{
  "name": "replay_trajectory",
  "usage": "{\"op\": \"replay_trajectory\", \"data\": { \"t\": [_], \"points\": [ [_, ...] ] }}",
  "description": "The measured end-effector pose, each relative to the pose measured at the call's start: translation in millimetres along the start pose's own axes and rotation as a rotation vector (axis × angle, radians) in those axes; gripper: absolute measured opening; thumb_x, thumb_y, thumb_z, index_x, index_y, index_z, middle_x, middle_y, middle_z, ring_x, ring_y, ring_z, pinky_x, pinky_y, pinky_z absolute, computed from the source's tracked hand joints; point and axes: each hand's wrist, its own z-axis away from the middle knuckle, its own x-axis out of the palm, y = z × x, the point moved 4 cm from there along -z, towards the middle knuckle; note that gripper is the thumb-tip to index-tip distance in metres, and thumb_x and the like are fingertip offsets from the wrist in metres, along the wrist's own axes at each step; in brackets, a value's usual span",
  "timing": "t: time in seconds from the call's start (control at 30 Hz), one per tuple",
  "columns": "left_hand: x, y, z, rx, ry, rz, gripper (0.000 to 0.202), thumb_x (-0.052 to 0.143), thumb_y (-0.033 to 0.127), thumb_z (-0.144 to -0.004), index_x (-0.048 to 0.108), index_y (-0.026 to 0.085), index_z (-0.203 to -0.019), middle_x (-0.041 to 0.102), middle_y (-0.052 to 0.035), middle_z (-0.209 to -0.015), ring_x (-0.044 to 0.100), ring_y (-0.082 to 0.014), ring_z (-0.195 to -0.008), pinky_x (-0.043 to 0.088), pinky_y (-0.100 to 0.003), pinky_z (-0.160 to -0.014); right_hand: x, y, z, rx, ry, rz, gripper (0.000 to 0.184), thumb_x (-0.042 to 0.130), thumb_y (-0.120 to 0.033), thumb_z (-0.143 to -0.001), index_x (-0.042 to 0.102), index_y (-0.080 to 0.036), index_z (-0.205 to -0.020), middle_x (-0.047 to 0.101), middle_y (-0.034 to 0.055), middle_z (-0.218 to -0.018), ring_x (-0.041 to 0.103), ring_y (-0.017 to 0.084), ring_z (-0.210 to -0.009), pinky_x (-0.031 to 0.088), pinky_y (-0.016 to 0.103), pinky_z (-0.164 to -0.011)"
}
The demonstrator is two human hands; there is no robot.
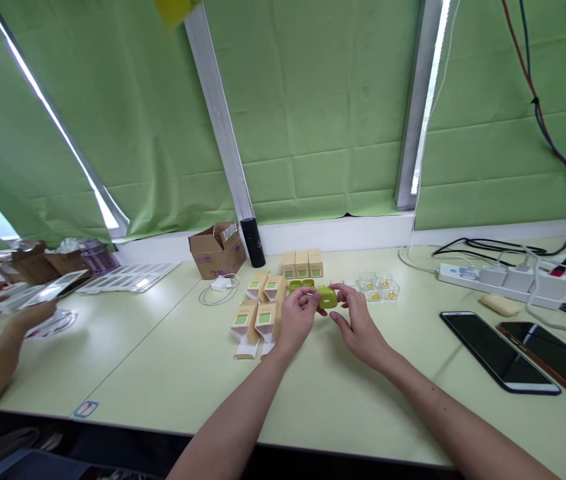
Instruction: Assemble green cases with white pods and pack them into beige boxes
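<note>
Between my hands, above the table, is a small rounded glossy green case (327,298), like an earbud case. My left hand (299,312) pinches its left end with the fingertips. At its right end, the bent fingers of my right hand (357,322) grip the case. Just behind my left hand lie more green cases (301,284), partly hidden. Several open tan cartons (245,319) with green labels stand to the left of my hands. Three closed tan boxes (302,264) are in a row farther back. Clear plastic containers with yellow bits (379,287) sit beyond my right hand.
A cardboard box (217,251), a black cylinder (253,243) and a white charger with cable (223,283) are back left. Phones (500,350) and a power strip (497,280) lie right. At far left, another person's hands (33,317) hold a flat device.
</note>
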Motion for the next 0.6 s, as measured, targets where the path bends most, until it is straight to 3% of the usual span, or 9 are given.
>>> {"op": "replay_trajectory", "data": {
  "t": [0.37, 0.6],
  "points": [
    [4.4, -4.4, 0.8, -0.097, -0.034, 0.041, 0.050, 0.071, 0.065, -0.083, 0.062, 0.016, -0.086, 0.073, -0.0051, -0.062, 0.070, -0.0203, -0.047, 0.056, -0.028, -0.049, 1.6, 4.8, -1.7, 0.081, 0.040, -0.116, 0.041, 0.055, -0.030, -0.094, 0.046, -0.033, -0.134, 0.055, 0.0080, -0.125, 0.050, 0.028, -0.115, 0.051, 0.051, -0.100],
    [5.8, -0.5, 1.6, -0.042, -0.095, 0.149, 0.048, 0.076, 0.058, -0.082, 0.063, 0.013, -0.092, 0.070, -0.0031, -0.068, 0.070, -0.0170, -0.052, 0.060, -0.030, -0.057, 0.1, 11.5, -5.0, 0.192, 0.049, -0.270, 0.038, 0.061, -0.038, -0.091, 0.048, -0.030, -0.127, 0.058, 0.0073, -0.123, 0.056, 0.026, -0.116, 0.052, 0.048, -0.100]
  ]
}}
